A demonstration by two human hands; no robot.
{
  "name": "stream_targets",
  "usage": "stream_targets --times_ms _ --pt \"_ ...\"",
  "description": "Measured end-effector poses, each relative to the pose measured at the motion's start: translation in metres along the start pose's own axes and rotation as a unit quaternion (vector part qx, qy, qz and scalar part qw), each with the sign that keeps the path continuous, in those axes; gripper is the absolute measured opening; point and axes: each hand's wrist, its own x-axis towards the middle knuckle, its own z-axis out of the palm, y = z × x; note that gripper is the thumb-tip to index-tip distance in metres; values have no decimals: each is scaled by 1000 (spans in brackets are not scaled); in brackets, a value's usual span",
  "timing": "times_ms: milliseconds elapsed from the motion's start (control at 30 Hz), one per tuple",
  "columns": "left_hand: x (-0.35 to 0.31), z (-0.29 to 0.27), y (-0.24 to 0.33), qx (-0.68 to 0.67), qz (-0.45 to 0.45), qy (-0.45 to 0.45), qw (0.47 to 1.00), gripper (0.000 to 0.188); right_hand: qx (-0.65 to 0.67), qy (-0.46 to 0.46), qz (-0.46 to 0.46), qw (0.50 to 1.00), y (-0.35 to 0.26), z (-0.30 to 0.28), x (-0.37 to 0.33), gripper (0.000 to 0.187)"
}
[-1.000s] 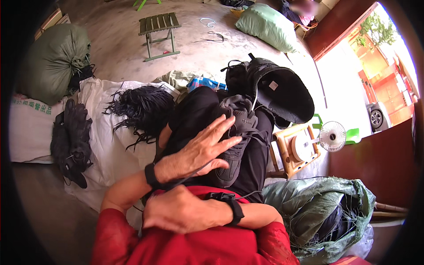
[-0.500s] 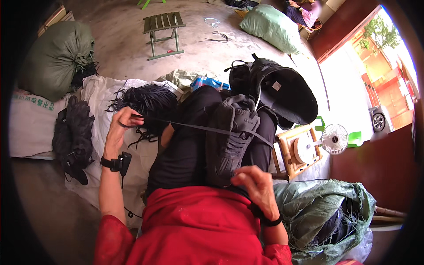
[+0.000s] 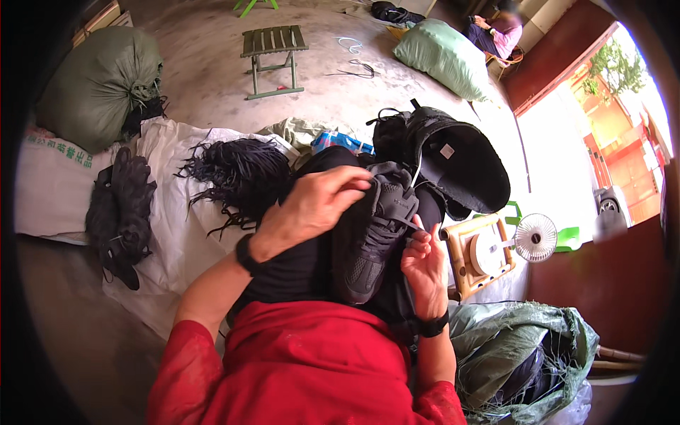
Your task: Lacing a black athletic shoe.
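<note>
A black lace-up shoe [image 3: 365,265] rests on my lap, its toe toward me. My left hand [image 3: 319,205] reaches across to the shoe's collar, thumb and fingers pinched together at its upper left edge; what they grip is hidden. On the shoe's right side, my right hand [image 3: 423,265] has curled fingers, with the dark shoelace [image 3: 402,221] running to its fingertips. Left of my knees, a heap of loose black laces [image 3: 237,177] lies on white sheeting [image 3: 173,262]. Beyond the shoe is a black fabric bag [image 3: 471,159] with a wide open mouth.
Black bundles [image 3: 122,212] and a tied green sack [image 3: 99,92] lie at left. A folding stool [image 3: 274,42] stands ahead. At right are a bamboo stool [image 3: 467,273], a small white fan [image 3: 535,237] and an open green sack [image 3: 489,347]. Another person [image 3: 504,35] sits far right.
My left hand has come from the far left, where it stretched the lace out, to the shoe's collar. My right hand has moved up from the toe to the shoe's right side.
</note>
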Motion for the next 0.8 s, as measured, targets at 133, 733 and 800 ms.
stream_targets --times_ms 133,733,800 --pt "32 37 17 7 100 -17 995 21 -112 -54 -96 988 9 34 -8 27" --pt "34 -262 83 -640 57 90 761 29 -723 -52 -295 623 -42 31 26 28" --pt "9 -310 81 -658 68 93 744 19 -742 -42 -301 598 -40 28 30 28"
